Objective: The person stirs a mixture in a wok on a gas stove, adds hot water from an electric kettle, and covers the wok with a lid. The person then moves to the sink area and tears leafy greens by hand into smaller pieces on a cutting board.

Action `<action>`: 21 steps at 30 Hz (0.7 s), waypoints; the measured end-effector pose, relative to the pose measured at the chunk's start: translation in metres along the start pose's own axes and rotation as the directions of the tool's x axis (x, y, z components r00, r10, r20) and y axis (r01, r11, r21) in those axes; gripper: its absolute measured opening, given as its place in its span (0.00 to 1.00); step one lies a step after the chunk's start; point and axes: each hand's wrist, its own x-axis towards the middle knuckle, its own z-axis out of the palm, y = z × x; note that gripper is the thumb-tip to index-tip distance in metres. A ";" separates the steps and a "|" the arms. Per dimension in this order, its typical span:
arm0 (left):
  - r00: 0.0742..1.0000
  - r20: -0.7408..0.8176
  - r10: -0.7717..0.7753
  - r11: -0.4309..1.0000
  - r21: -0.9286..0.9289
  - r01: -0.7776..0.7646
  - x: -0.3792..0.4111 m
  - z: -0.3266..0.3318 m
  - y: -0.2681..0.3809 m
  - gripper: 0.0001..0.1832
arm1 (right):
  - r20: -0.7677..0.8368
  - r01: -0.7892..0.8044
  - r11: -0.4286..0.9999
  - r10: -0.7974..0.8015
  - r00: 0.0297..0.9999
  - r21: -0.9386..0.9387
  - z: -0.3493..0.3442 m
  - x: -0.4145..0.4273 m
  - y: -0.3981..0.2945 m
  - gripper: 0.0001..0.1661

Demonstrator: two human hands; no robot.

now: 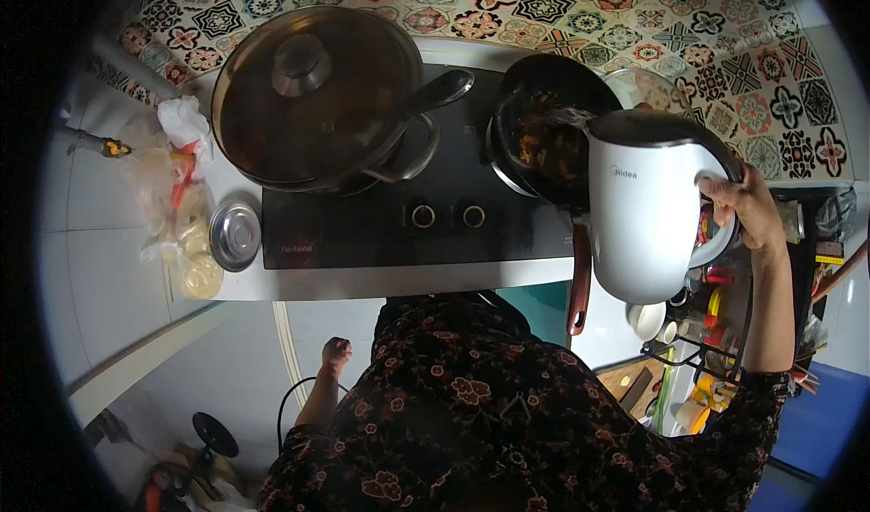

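Observation:
My right hand point(747, 203) grips the handle of a white Midea electric kettle point(646, 220) with a dark lid. The kettle is over the right side of a black wok point(537, 77), and water point(554, 114) streams from its spout into the wok. Browned pieces of food point(554, 152) lie inside; the kettle hides part of the wok. A reddish-brown wok handle point(580, 274) points towards me past the counter edge. Low at my left side hangs my left hand point(336, 353), fingers curled, with nothing visible in it.
A large pan under a glass lid point(326, 124) covers the left of the black cooktop point(353, 240). Left of it are a small steel lid point(236, 235) and plastic bags point(194, 240). A glass lid point(639, 87) stands behind the wok. Bowls point(646, 320) and a cutting board point(615, 379) are right.

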 end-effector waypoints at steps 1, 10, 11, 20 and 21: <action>1.000 -0.002 -0.006 1.000 -0.018 0.006 0.002 0.001 0.000 0.11 | 0.015 -0.004 1.000 0.004 1.000 -0.008 -0.001 0.006 0.000 0.17; 0.999 0.030 -0.028 0.996 -0.089 0.031 0.016 0.007 0.004 0.12 | -0.079 -0.035 0.999 0.032 0.996 -0.039 -0.018 0.023 0.006 0.18; 0.999 0.036 -0.026 0.995 -0.093 0.029 0.017 0.007 0.005 0.12 | -0.103 -0.043 0.999 0.044 0.994 0.012 -0.017 0.022 0.003 0.19; 0.997 0.082 -0.004 0.998 -0.062 0.009 0.033 0.007 0.022 0.11 | -0.180 -0.114 0.991 0.101 0.978 -0.066 -0.051 0.007 0.036 0.20; 0.996 0.094 -0.001 1.000 -0.027 0.004 0.033 0.006 0.024 0.11 | -0.197 -0.121 0.989 0.101 0.975 -0.090 -0.051 0.002 0.037 0.20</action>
